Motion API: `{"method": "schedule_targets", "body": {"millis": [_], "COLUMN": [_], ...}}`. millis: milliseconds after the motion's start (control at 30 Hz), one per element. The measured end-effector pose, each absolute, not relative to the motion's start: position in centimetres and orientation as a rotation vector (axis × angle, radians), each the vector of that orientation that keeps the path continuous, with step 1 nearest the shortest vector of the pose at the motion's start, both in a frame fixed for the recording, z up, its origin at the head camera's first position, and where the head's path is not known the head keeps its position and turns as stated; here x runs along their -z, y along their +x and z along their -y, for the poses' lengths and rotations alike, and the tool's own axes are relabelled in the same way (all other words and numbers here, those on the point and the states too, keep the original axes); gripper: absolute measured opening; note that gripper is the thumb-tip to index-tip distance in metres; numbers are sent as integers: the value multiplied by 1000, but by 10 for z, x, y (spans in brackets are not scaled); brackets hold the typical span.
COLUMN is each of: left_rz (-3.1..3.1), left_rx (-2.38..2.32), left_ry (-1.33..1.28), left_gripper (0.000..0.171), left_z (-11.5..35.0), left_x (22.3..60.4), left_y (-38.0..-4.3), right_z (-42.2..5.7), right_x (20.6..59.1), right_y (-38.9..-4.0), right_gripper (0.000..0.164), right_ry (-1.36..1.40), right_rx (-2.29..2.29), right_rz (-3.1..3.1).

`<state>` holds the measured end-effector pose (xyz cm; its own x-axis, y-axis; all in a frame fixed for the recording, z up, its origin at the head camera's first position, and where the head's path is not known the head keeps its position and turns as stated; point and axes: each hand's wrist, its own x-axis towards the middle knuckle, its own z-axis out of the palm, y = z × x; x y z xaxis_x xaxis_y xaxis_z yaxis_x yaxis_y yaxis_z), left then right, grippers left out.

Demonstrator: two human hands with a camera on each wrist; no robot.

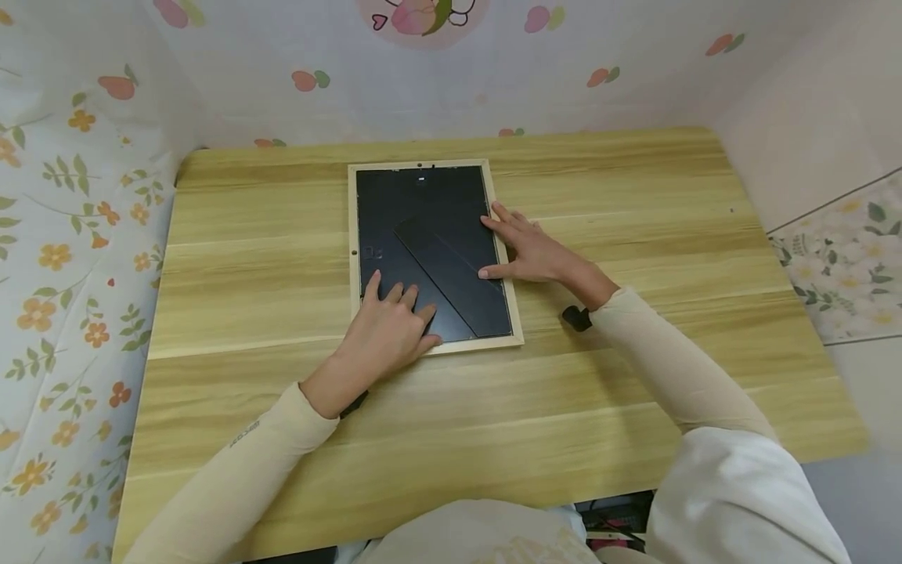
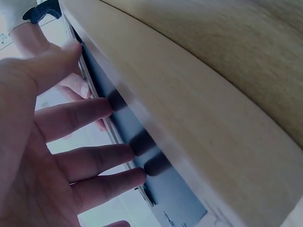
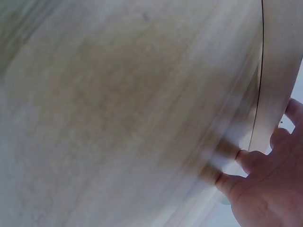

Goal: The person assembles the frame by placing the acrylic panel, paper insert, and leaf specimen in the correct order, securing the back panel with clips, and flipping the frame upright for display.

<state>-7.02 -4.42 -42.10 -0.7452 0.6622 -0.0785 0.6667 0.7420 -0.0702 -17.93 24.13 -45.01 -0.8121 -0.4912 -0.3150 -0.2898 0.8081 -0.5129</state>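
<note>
Head view: the picture frame (image 1: pixel 423 202) lies back-up on the counter (image 1: pixel 634 196), between the hands. The left hand (image 1: pixel 390 330) rests on its lower left, palm down, fingers spread; the right hand (image 1: pixel 530 249) spreads over the right edge.

Left wrist view: loosely extended fingers meet the dark backing (image 2: pixel 125 124).

Right wrist view: two fingertips reach the counter beside the frame.

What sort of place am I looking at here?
Probably an indoor work corner, perhaps screened off: a wood-grain table stands between a flower-printed hanging at the left and a fruit-printed one behind. A picture frame lies back up on the table.
</note>
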Motion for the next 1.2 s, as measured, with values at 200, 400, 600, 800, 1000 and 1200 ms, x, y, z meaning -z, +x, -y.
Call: {"method": "schedule_targets", "body": {"millis": [200, 400, 600, 800, 1000, 1200], "left_rz": [-2852, -2847, -2824, -2828, -2831, -2842], "left_rx": [149, 125, 71, 66, 55, 49], "left_ry": [1087, 1065, 1033, 1026, 1006, 978], "left_gripper": [56, 53, 51, 49, 48, 47], "left_z": [46, 45, 43, 41, 40, 39], "left_x": [422, 423, 422, 423, 422, 423], "left_y": [-68, -67, -66, -66, -66, -65], "right_z": [-240, -239, -238, -238, -238, -239], "right_x": [452, 453, 452, 451, 450, 452], "right_y": [-177, -177, -177, -177, -177, -178], "right_gripper": [98, 99, 100, 100, 101, 102], "right_ry": [-574, -569, -565, -560, -558, -557], "right_rx": [630, 621, 617, 616, 631, 620], "right_rz": [-2555, -2569, -2570, -2572, -2563, -2570]}}
